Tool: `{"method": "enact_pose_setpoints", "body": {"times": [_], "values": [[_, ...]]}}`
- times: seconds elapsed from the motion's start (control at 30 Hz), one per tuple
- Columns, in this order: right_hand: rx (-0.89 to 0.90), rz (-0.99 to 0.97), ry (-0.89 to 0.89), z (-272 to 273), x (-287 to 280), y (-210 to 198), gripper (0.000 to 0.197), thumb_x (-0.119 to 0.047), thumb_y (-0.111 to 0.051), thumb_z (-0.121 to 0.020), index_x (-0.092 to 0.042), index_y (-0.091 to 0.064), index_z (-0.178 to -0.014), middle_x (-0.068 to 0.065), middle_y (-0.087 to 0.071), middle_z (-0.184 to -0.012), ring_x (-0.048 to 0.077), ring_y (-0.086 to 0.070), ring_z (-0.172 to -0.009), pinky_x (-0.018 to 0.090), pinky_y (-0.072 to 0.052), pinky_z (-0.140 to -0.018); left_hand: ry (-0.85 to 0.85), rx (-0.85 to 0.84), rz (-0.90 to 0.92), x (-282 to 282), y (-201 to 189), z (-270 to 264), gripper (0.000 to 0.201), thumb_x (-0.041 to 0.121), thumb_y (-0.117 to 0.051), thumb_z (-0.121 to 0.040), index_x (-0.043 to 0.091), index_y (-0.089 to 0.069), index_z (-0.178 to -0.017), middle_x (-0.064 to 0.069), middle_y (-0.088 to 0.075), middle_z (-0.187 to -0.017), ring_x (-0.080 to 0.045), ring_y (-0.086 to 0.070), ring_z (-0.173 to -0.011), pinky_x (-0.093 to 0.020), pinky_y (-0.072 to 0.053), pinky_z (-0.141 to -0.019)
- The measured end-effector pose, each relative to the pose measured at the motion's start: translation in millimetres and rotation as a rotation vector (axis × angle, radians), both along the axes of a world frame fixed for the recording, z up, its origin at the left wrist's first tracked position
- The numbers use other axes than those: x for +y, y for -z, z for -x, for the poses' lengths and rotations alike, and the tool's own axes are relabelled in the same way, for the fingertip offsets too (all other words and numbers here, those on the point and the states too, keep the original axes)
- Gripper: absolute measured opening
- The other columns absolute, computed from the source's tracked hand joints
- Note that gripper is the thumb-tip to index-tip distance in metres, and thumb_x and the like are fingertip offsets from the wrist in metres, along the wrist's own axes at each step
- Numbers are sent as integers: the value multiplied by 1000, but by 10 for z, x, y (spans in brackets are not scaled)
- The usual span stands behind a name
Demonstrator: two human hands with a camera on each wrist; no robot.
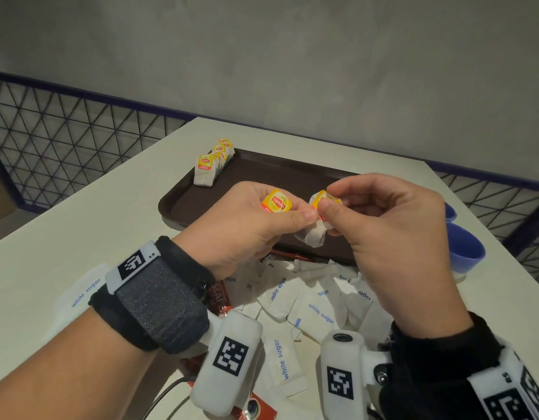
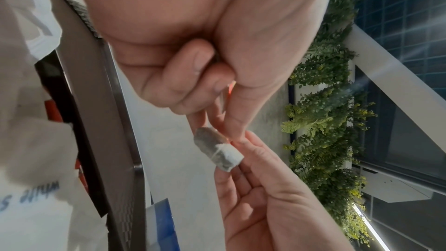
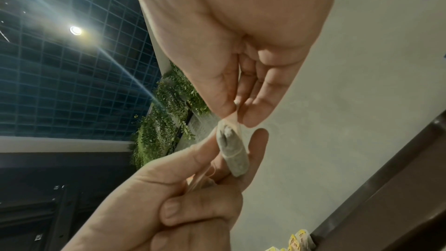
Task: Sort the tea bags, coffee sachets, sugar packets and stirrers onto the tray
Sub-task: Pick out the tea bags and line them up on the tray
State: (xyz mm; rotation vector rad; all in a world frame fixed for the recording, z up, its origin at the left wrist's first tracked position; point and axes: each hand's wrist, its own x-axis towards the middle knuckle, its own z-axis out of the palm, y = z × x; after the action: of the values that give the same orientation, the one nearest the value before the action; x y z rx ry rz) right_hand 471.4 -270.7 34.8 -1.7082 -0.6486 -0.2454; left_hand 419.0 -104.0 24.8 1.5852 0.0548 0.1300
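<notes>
Above the near rim of the dark brown tray (image 1: 256, 174), my left hand (image 1: 292, 209) pinches a yellow Lipton tea bag tag (image 1: 277, 203). My right hand (image 1: 327, 201) pinches a second yellow tag (image 1: 321, 197) right beside it. A white tea bag pouch (image 1: 312, 236) hangs below, between both hands; it also shows as the pouch (image 2: 217, 148) and the pouch (image 3: 233, 152). The right thumb and forefinger close on the pouch's top. A row of tea bags (image 1: 212, 165) stands at the tray's far left corner.
White sugar packets (image 1: 307, 301) lie heaped on the white table (image 1: 80, 213) under my wrists, with red coffee sachets (image 1: 218, 295) among them. Blue cups (image 1: 463, 247) stand at the right. A wire-mesh railing (image 1: 65, 134) borders the table on the left and right.
</notes>
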Motion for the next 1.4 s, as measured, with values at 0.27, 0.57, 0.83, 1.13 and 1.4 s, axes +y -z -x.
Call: {"method": "enact_pose_setpoints", "body": {"times": [0.27,0.57,0.83,1.13,1.4], "values": [[83,-92,-55,-48,-7,-11,13,-7,-86,-80,-15,-78,-86,7,-75,-76,21,-71,-68,25,-56,-61,-14,-27,72,56,-3,-18,3,21,-77,-84,19,-77,-82,6,-49,-50,-7,-30,-40,-19,-22,-37],[209,-101,-104,-58,-19,-26,16,-19,-85,-78,-14,-79,-93,10,-77,-81,15,-69,-69,23,-53,-58,-116,-143,96,14,-15,-27,24,-5,-76,-84,-3,-73,-108,-2,-71,-68,-3,-61,-48,-11,-41,-43],[290,-42,-118,-52,-52,-63,10,-24,-81,-79,-19,-83,-88,6,-77,-85,14,-63,-75,36,-48,-71,-179,-201,-17,38,-41,-6,25,5,-86,-79,14,-78,-100,-11,-79,-90,-34,-76,-84,-40,-65,-73],[325,-268,-87,-184,-169,-88,21,-37,-83,-62,-25,-81,-80,-3,-79,-91,13,-72,-85,35,-59,-79,-181,-138,127,611,-397,30,30,18,-83,-80,15,-72,-108,-22,-76,-104,-6,-28,-42,-23,-13,-45],[361,195,-319,-522,335,-601,22,-28,-83,-59,-15,-80,-76,8,-71,-72,12,-63,-59,18,-56,-53,-482,-145,452,1926,-351,206,22,31,-77,-83,28,-55,-84,11,-57,-67,-1,-28,-39,-13,-19,-32]]}}
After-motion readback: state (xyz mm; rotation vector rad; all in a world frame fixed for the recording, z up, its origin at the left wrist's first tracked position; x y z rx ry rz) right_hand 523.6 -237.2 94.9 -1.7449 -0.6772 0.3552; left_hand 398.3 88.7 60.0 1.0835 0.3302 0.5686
